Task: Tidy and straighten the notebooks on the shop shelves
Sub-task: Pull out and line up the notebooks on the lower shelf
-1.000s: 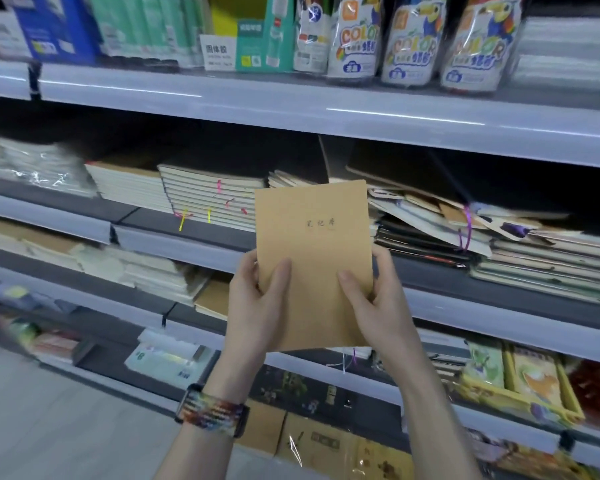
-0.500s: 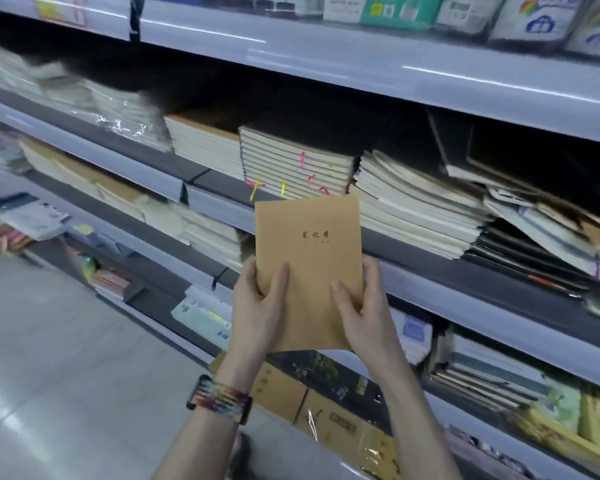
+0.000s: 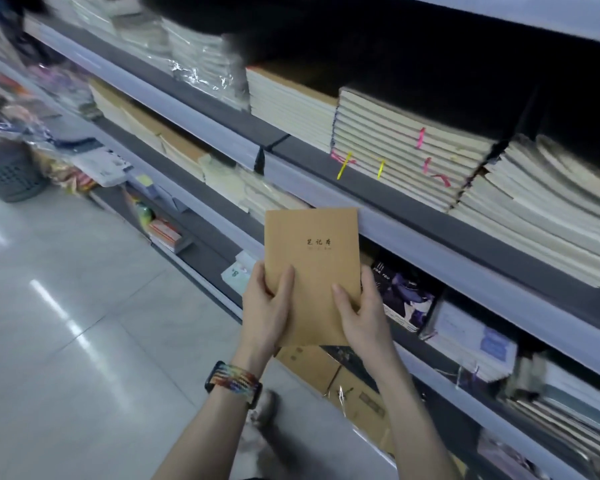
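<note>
Above the pale grey metal shelf rail (image 3: 430,251) sits a stack of cream-edged notebooks with pink and yellow ribbon markers (image 3: 395,147); below the rail are a dark purple-printed notebook (image 3: 406,296) and brown cardboard boxes (image 3: 354,386). A flat tan kraft-paper notebook (image 3: 312,265) is held in front of that rail, its top right corner covering part of it. The left hand (image 3: 264,313) and right hand (image 3: 364,317) each close their grip on a lower side edge, thumbs on the cover. The cover faces the camera, title upright, long axis near vertical, top edge towards the rail.
</note>
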Demonstrator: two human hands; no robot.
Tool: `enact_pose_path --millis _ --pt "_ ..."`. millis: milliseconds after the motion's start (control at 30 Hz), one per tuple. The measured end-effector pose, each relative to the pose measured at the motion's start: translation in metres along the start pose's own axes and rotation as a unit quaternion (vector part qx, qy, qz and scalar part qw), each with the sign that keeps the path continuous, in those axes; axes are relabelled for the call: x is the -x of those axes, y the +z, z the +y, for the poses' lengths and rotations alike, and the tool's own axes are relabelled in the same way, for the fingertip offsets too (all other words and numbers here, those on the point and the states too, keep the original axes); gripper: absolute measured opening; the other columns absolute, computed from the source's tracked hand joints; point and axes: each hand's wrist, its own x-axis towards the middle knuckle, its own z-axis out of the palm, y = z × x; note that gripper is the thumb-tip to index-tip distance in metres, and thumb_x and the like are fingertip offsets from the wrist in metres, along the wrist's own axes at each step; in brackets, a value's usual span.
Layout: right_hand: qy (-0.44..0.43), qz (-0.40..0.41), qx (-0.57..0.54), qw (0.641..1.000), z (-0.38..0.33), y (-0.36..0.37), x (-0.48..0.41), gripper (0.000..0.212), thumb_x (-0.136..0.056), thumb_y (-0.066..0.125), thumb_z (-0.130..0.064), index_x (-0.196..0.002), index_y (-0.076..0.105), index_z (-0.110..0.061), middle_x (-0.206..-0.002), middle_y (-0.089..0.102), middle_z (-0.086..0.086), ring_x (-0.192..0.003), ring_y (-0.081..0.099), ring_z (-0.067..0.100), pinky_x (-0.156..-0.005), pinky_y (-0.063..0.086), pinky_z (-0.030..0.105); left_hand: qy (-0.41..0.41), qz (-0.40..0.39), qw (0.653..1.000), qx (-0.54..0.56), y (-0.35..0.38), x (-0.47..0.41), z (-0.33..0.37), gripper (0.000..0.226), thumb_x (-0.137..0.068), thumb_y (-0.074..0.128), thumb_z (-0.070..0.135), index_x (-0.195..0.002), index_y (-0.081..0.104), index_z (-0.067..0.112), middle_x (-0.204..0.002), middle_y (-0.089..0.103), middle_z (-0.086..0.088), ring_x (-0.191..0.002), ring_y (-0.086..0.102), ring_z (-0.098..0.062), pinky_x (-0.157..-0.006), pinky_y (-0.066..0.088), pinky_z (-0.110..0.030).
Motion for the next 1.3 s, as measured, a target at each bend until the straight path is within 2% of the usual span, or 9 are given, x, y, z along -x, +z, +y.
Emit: enact_pose_path --millis 133,200,433,600,767,933,1133,1200,1300 --pt "0.025 0.002 0.003 1.000 0.012 0.021 -0.013 0.033 -0.102 0.053 -0.029 -0.134 0.044 -0.030 -0.129 0.059 -0.006 -0.114 0.059 0.006 -0.098 0.052 0.035 -0.014 0.001 0.999 -0.029 -0.010 -0.017 -0.020 0.018 -0.094 0.063 0.040 -0.105 0.059 0.026 -0.094 0.066 0.018 -0.085 0.064 0.000 -0.082 0.056 -0.038" --pt "0.037 0.003 0.003 0.999 0.015 0.030 -0.018 0.030 -0.102 0.053 -0.024 -0.129 0.044 -0.033 -0.126 0.060 -0.007 -0.112 0.060 0.006 -0.099 0.051 0.036 -0.018 0.000 0.999 -0.040 -0.012 -0.025 -0.026 0.021 -0.094 0.063 0.039 -0.108 0.059 0.023 -0.098 0.066 0.017 -0.085 0.063 0.003 -0.082 0.055 -0.034" --pt "0.111 0.045 0.002 0.993 0.043 0.050 -0.034 0.046 -0.100 0.058 -0.025 -0.143 0.044 -0.015 -0.135 0.059 0.006 -0.123 0.058 0.020 -0.106 0.045 0.048 -0.056 -0.056 0.993 -0.086 -0.008 -0.052 -0.045 0.021 -0.094 0.063 0.043 -0.100 0.056 0.024 -0.093 0.067 0.009 -0.084 0.064 -0.011 -0.073 0.051 -0.029" --pt "0.188 0.074 -0.027 0.979 0.052 0.052 -0.043 0.059 -0.099 0.059 -0.033 -0.152 0.035 -0.023 -0.147 0.050 0.003 -0.129 0.053 0.019 -0.110 0.043 0.044 -0.070 -0.124 0.984 -0.109 0.004 -0.070 -0.047 0.032 -0.095 0.062 0.038 -0.119 0.055 0.019 -0.109 0.066 0.005 -0.096 0.064 -0.014 -0.085 0.053 -0.032" --pt "0.253 0.129 -0.054 0.957 0.051 0.047 -0.057 0.067 -0.100 0.057 -0.032 -0.157 0.024 -0.023 -0.159 0.031 0.004 -0.141 0.039 0.024 -0.115 0.034 0.038 -0.097 -0.193 0.969 -0.121 0.020 -0.089 -0.046 0.031 -0.097 0.060 0.032 -0.123 0.050 0.021 -0.113 0.063 0.002 -0.101 0.063 -0.019 -0.092 0.055 -0.041" --pt "0.276 0.142 -0.052 0.949 0.059 0.041 -0.071 0.054 -0.101 0.056 -0.025 -0.151 0.036 -0.022 -0.153 0.039 0.006 -0.137 0.041 0.025 -0.104 0.035 0.034 -0.106 -0.245 0.948 -0.172 0.035 -0.110 -0.050 0.029 -0.096 0.060 0.024 -0.123 0.050 0.016 -0.112 0.064 -0.001 -0.102 0.061 -0.022 -0.091 0.053 -0.039" --pt "0.317 0.211 -0.096 0.920 0.068 0.040 -0.073 0.062 -0.099 0.060 -0.028 -0.154 0.032 -0.023 -0.159 0.034 0.003 -0.143 0.037 0.025 -0.114 0.031 0.037 -0.092 -0.293 0.936 -0.174 0.053 -0.127 -0.057 0.014 -0.097 0.056 0.013 -0.110 0.050 0.016 -0.083 0.058 0.008 -0.073 0.056 -0.010 -0.055 0.039 -0.011" --pt "0.318 0.225 -0.103 0.915 0.064 0.036 -0.077 0.062 -0.100 0.058 -0.029 -0.155 0.030 -0.023 -0.160 0.031 0.002 -0.145 0.033 0.025 -0.116 0.028 0.038 -0.085 -0.309 0.932 -0.170 0.058 -0.131 -0.055 0.018 -0.097 0.057 0.012 -0.114 0.051 0.011 -0.088 0.060 0.003 -0.078 0.058 -0.015 -0.060 0.043 -0.011" --pt "0.307 0.251 -0.118 0.910 0.062 0.029 -0.088 0.060 -0.101 0.056 -0.027 -0.155 0.030 -0.019 -0.157 0.034 0.003 -0.145 0.033 0.025 -0.116 0.026 0.035 -0.088 -0.320 0.928 -0.168 0.067 -0.141 -0.053 0.027 -0.096 0.059 0.012 -0.121 0.052 0.008 -0.104 0.065 -0.007 -0.100 0.064 -0.030 -0.080 0.048 -0.029"
